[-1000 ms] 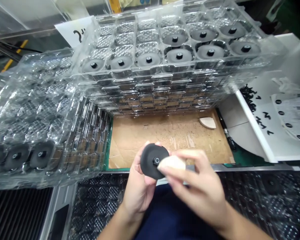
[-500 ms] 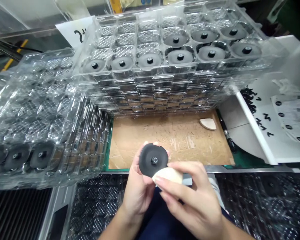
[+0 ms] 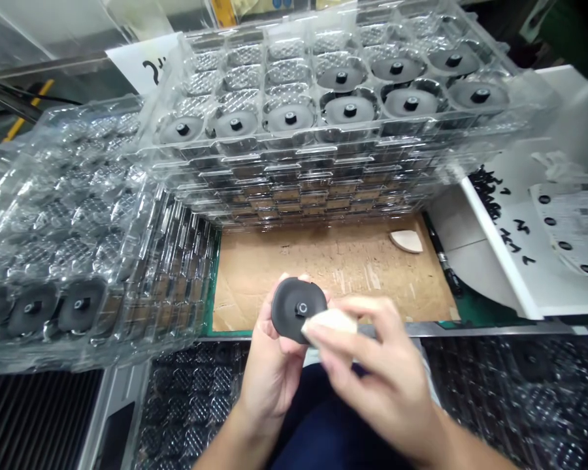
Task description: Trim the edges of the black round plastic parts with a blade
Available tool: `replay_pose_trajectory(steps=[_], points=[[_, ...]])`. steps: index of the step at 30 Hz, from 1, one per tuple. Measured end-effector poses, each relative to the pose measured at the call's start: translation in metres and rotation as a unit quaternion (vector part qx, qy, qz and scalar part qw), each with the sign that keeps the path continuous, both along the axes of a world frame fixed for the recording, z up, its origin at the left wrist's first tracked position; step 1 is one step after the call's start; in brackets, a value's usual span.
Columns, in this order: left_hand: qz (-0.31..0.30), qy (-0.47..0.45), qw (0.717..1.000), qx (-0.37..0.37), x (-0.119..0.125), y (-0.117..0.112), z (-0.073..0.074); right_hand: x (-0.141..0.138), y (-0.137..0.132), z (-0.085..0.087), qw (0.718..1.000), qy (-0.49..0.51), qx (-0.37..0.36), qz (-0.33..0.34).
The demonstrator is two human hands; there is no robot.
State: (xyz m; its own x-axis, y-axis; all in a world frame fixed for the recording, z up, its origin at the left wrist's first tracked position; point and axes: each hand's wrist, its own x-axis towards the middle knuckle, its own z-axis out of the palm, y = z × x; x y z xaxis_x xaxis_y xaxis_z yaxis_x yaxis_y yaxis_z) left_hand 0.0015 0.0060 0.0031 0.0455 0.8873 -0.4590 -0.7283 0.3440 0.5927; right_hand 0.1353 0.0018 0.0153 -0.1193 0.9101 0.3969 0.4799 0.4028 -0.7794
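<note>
My left hand grips a round black disc with a small hub in its middle, held face up above the near edge of the cardboard sheet. My right hand pinches a small white wedge-shaped pad and presses it against the disc's lower right face. Both hands are closed, close together, just in front of my body.
A tall stack of clear blister trays stands behind the cardboard, its top tray holding several black discs. Another tray stack lies at the left with three discs. A second white pad and a pen rest at the right, beside a white board.
The white pad has moved back and forth over the disc's face: down to its lower edge half a second ago, up beside the hub now. The disc has barely shifted.
</note>
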Motion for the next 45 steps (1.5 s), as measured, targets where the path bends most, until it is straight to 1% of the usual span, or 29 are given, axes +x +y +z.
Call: replay_pose_trajectory(steps=[1,3,4,6,8,10,12,14,15,17,19,20,22,24,25,26,27,28,29,30,33,34,35,37,38,39,42,43,45], points=[[-0.005,-0.003,1.0,0.0,0.0,0.0,-0.001,0.001,0.002,-0.002,1.0,0.014,-0.003,0.014],[-0.004,-0.006,1.0,0.003,-0.001,0.001,-0.003,0.006,0.011,-0.012,0.995,0.075,-0.072,0.006],[-0.001,-0.007,1.0,0.001,-0.001,0.002,-0.005,0.01,0.018,-0.02,0.985,0.11,-0.128,-0.017],[0.004,-0.009,1.0,-0.008,-0.003,0.003,-0.008,0.02,0.03,-0.04,0.954,0.171,-0.237,-0.064],[0.008,-0.01,1.0,-0.021,-0.004,0.004,-0.01,0.027,0.032,-0.062,0.928,0.2,-0.303,-0.086],[0.016,-0.005,1.0,-0.027,-0.006,0.004,-0.01,0.028,0.021,-0.081,0.907,0.212,-0.353,-0.084],[0.011,-0.002,1.0,-0.028,-0.007,0.004,-0.011,0.025,0.004,-0.095,0.883,0.22,-0.407,-0.079],[-0.005,0.0,1.0,-0.027,-0.008,0.004,-0.012,0.022,-0.008,-0.101,0.864,0.226,-0.443,-0.077],[-0.012,0.003,1.0,-0.026,-0.008,0.004,-0.012,0.021,-0.011,-0.1,0.859,0.229,-0.451,-0.078],[-0.019,0.012,0.999,-0.027,-0.008,0.004,-0.014,0.022,-0.007,-0.091,0.858,0.234,-0.45,-0.082],[-0.02,0.014,0.999,-0.029,-0.008,0.004,-0.014,0.024,0.005,-0.07,0.864,0.241,-0.432,-0.092],[-0.02,0.011,0.999,-0.028,-0.007,0.004,-0.014,0.023,0.012,-0.057,0.873,0.243,-0.412,-0.097],[-0.026,0.008,0.999,-0.022,-0.005,0.003,-0.013,0.018,0.022,-0.027,0.917,0.22,-0.323,-0.082],[-0.054,0.011,0.998,-0.024,-0.002,0.001,-0.012,0.008,0.026,0.0,0.972,0.153,-0.179,-0.014],[-0.072,0.012,0.997,-0.03,-0.002,-0.001,-0.012,0.003,0.026,0.01,0.985,0.11,-0.125,0.036],[-0.089,0.013,0.995,-0.039,-0.002,-0.002,-0.012,-0.001,0.026,0.018,0.989,0.069,-0.1,0.089],[-0.1,0.015,0.994,-0.051,-0.002,-0.003,-0.012,-0.004,0.026,0.023,0.984,0.037,-0.108,0.139],[-0.103,0.018,0.992,-0.064,-0.002,-0.003,-0.012,-0.006,0.027,0.026,0.975,0.012,-0.13,0.177],[-0.101,0.021,0.992,-0.071,-0.003,-0.004,-0.012,-0.008,0.027,0.027,0.968,-0.008,-0.152,0.197],[-0.1,0.023,0.992,-0.071,-0.003,-0.004,-0.011,-0.009,0.028,0.027,0.968,-0.018,-0.158,0.192],[-0.115,0.009,0.992,-0.05,-0.004,-0.003,-0.009,-0.009,0.026,0.025,0.991,0.007,-0.078,0.112],[-0.121,0.005,0.992,-0.046,-0.005,-0.003,-0.007,-0.008,0.025,0.025,0.992,0.022,-0.065,0.105],[-0.123,0.006,0.991,-0.046,-0.005,-0.003,-0.006,-0.006,0.023,0.026,0.989,0.034,-0.074,0.12],[-0.119,0.012,0.991,-0.059,-0.006,-0.003,-0.003,-0.002,0.02,0.029,0.973,0.03,-0.136,0.182],[-0.118,0.013,0.991,-0.065,-0.006,-0.003,-0.003,-0.001,0.02,0.03,0.967,0.019,-0.161,0.195],[-0.122,0.012,0.99,-0.069,-0.005,-0.003,-0.002,-0.001,0.02,0.03,0.969,0.008,-0.164,0.186],[-0.145,0.003,0.987,-0.071,-0.003,-0.003,-0.002,-0.004,0.023,0.03,0.991,0.0,-0.072,0.113],[-0.15,-0.001,0.986,-0.071,-0.003,-0.003,-0.002,-0.004,0.023,0.029,0.992,0.008,-0.054,0.113],[-0.152,-0.012,0.986,-0.072,-0.004,-0.002,-0.002,0.001,0.02,0.03,0.983,0.019,-0.077,0.167]])
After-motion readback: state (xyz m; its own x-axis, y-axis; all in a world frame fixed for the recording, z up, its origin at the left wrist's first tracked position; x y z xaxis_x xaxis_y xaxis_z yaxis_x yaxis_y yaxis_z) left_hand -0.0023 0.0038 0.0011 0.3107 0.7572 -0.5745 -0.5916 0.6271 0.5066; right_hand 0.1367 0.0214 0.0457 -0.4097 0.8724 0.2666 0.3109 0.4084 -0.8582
